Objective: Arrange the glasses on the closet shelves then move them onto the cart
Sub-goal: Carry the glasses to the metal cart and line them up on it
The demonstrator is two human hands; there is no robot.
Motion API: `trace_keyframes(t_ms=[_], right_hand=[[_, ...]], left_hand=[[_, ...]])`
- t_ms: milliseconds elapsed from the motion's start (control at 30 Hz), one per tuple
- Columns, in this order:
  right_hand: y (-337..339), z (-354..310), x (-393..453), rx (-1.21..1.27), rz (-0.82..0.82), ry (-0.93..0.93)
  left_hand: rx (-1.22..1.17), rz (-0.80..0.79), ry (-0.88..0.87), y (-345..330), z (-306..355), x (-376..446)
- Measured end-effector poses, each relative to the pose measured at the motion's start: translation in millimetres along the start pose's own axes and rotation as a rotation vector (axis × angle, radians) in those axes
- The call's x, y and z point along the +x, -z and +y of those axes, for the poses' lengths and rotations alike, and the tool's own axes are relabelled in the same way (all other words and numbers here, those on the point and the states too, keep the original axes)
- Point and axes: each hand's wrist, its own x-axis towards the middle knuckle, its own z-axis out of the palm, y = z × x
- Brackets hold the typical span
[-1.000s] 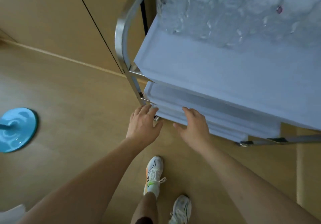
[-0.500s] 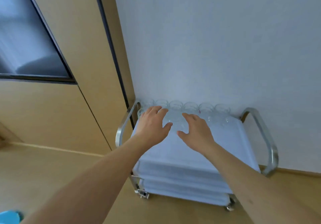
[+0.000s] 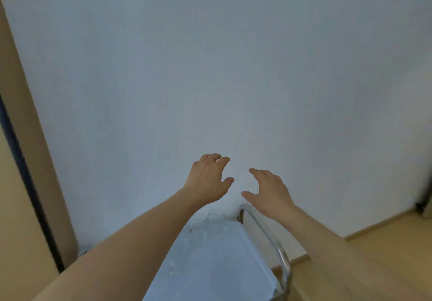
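The white cart (image 3: 222, 263) with a chrome handle (image 3: 275, 247) stands against the wall at the bottom of the view. Several clear glasses (image 3: 210, 219) stand in a row at its far edge, partly hidden by my left forearm. My left hand (image 3: 208, 181) and my right hand (image 3: 268, 193) are raised in the air above the glasses, in front of the wall. Both hands have loosely spread fingers and hold nothing.
A plain white wall (image 3: 233, 67) fills most of the view. A beige closet panel with a dark edge strip (image 3: 23, 172) runs down the left side. Wooden floor (image 3: 385, 242) shows at the lower right.
The view has swung upward from the cart's lower shelves to the wall. Both hands rose from the lower shelf edge, passed over the glasses, and are now in the air above them.
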Motion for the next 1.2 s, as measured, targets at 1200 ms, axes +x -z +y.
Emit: trace_keyframes(t_ms=[1200], right_hand=[[183.8, 321.0, -159.9, -0.233, 0.379, -0.869]], left_hand=[[-0.299, -0.189, -0.841, -143.6, 424.5, 143.8]])
